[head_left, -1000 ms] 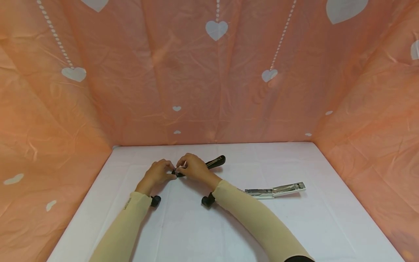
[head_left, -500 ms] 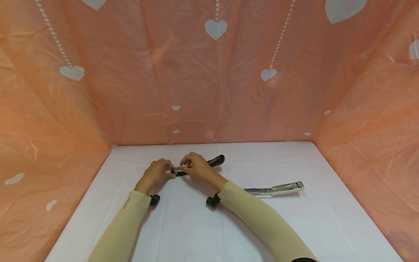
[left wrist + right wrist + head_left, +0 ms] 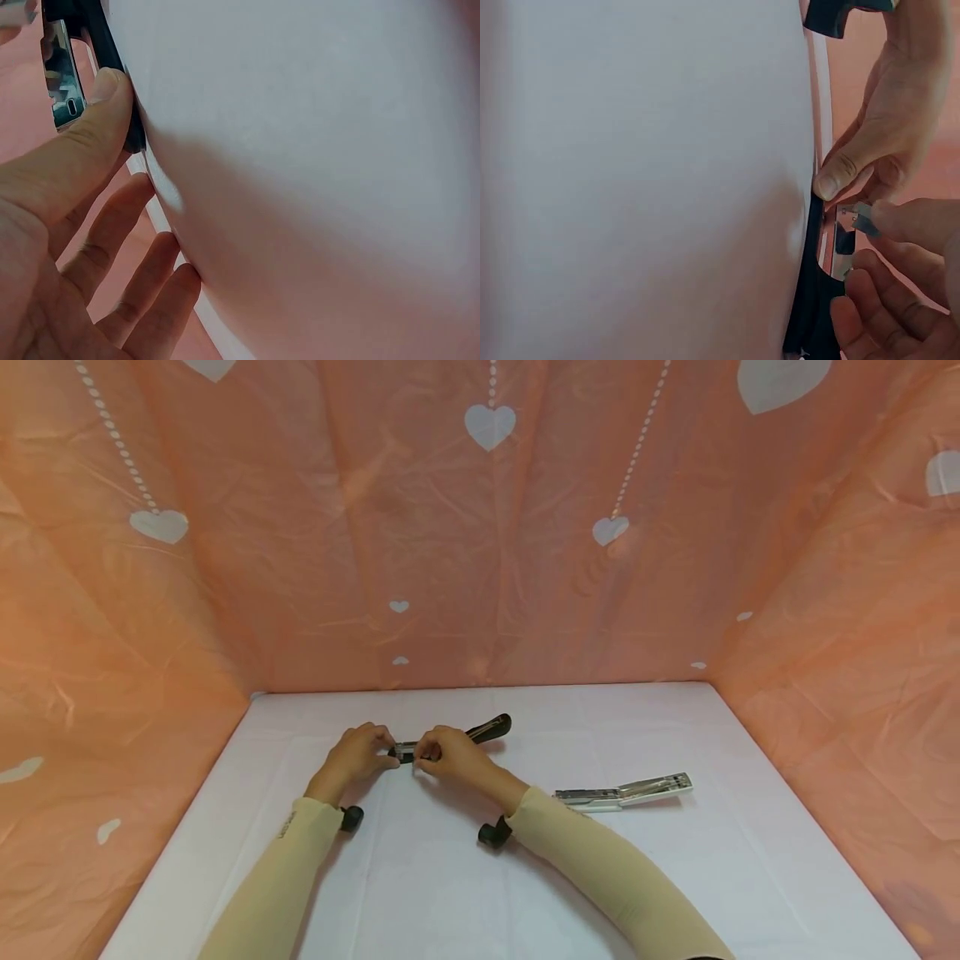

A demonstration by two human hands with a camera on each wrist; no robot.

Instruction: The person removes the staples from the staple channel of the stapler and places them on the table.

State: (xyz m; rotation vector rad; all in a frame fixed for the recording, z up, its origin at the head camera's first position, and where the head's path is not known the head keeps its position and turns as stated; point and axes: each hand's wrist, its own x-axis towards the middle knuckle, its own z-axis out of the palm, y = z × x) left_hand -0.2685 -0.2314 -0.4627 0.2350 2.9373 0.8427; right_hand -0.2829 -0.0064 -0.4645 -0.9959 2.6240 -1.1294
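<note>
Pinching black stapler [image 3: 457, 739] w/ shiny metal channel: left hand [image 3: 358, 758] & right hand [image 3: 448, 756].

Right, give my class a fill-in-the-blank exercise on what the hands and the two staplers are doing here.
1. Both hands, the left hand and the right hand, hold the ____ stapler.
2. The white stapler lies untouched to the ____ of the right arm.
3. The staplers rest on a ____ table.
4. The backdrop is printed with white ____.

Missing words: black; right; white; hearts
</note>
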